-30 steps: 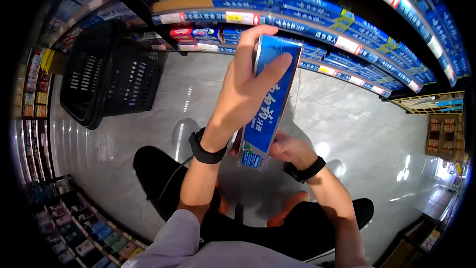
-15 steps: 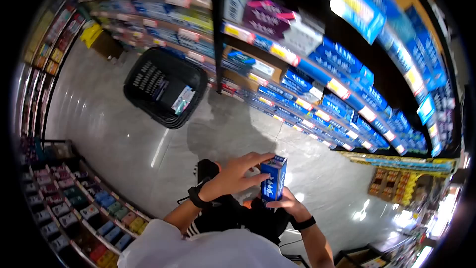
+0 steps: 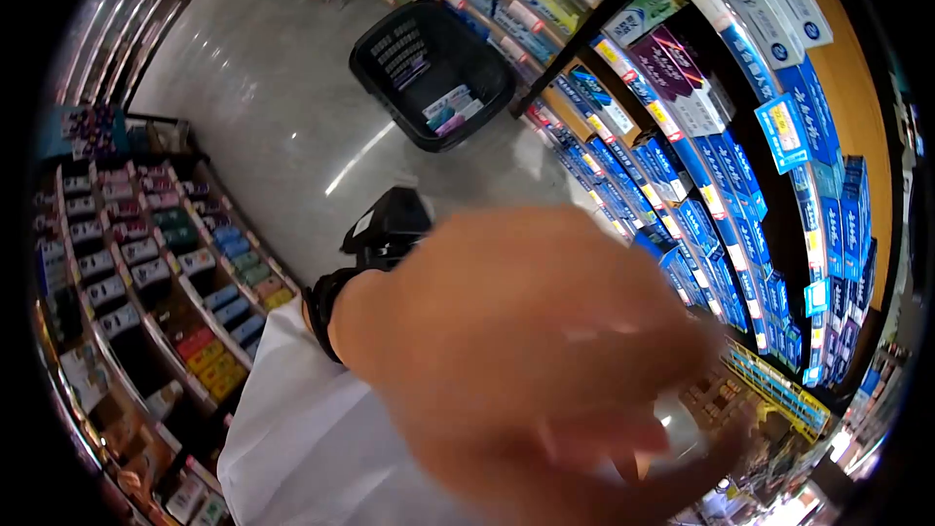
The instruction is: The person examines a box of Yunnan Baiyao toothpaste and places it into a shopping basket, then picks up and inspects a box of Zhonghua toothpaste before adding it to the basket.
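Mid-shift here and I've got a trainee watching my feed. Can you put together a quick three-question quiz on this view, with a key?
1. Multiple choice: what is worn just behind the left hand?
A) a red ribbon
B) a black band
C) a white glove

2. True or false: the black basket stands on the floor with packages inside it.

3. Judgement: can you tell from this view whether the left hand is holding anything, and why?

Key:
1. B.
2. True.
3. No: the left hand is blurred and fills much of the foreground, and whatever may be under it is hidden.
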`<state>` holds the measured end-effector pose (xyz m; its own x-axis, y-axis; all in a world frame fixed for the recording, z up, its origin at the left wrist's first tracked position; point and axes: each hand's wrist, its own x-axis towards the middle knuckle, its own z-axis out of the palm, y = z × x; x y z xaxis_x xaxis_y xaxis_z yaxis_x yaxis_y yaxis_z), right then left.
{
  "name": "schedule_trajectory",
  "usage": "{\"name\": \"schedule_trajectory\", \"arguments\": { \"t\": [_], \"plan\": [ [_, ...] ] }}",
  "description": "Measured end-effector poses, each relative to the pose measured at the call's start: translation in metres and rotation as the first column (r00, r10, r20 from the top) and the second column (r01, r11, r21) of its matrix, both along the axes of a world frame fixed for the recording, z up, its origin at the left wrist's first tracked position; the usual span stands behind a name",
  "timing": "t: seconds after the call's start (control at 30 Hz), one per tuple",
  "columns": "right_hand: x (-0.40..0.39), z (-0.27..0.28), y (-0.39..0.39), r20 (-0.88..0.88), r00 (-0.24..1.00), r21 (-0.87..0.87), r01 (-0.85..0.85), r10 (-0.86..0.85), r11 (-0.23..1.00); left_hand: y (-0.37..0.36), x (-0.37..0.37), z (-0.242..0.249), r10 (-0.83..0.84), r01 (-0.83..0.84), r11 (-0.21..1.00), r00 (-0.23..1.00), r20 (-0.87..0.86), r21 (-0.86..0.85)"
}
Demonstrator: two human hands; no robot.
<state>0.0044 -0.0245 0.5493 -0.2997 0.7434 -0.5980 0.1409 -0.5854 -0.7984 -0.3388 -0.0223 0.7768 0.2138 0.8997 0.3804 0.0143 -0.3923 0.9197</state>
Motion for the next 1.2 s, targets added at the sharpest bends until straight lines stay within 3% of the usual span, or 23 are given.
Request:
{"name": "schedule_trajectory", "arguments": {
  "t": [0.03,0.07,0.23,0.5,0.53,0.7,0.9,1.1,1.13,1.2],
  "plan": [
    [0.0,0.004,0.013,0.016,0.999,0.01,-0.032,0.032,0.999,-0.011,0.022,0.021,0.281,-0.286,0.952,0.958,-0.056,-0.107],
    [0.0,0.005,0.024,0.028,0.998,0.025,-0.065,0.065,0.998,-0.02,0.042,0.034,0.532,-0.55,0.814,0.835,-0.141,-0.187],
    [-0.018,0.001,0.094,-0.007,0.977,0.113,-0.211,0.213,0.971,0.001,0.063,0.038,0.412,-0.402,0.892,0.911,-0.006,0.205],
    [-0.062,0.001,0.177,-0.099,0.897,0.177,-0.41,0.431,0.895,0.027,0.085,0.03,0.407,-0.326,0.82,0.91,-0.079,0.47],
    [-0.066,0.01,0.182,-0.059,0.887,0.125,-0.449,0.458,0.885,0.031,0.087,0.028,0.408,-0.314,0.817,0.907,-0.101,0.484],
    [-0.07,-0.021,0.208,-0.189,0.827,0.163,-0.505,0.529,0.848,0.058,0.079,0.018,0.369,-0.201,0.802,0.907,-0.202,0.563],
    [-0.065,-0.019,0.212,-0.125,0.851,0.142,-0.493,0.51,0.858,0.082,0.065,0.013,0.273,-0.055,0.806,0.918,-0.289,0.589],
    [-0.021,-0.034,0.201,-0.064,0.936,0.119,-0.338,0.347,0.933,0.103,0.03,0.008,0.16,0.035,0.813,0.946,-0.281,0.582],
    [-0.019,-0.007,0.188,-0.091,0.96,0.171,-0.245,0.263,0.954,0.104,0.015,0.01,0.158,0.026,0.833,0.946,-0.283,0.553],
    [-0.01,-0.028,0.191,-0.009,0.976,0.123,-0.213,0.216,0.969,0.096,-0.03,0.019,0.204,-0.039,0.903,0.915,-0.347,0.428]
  ]
}}
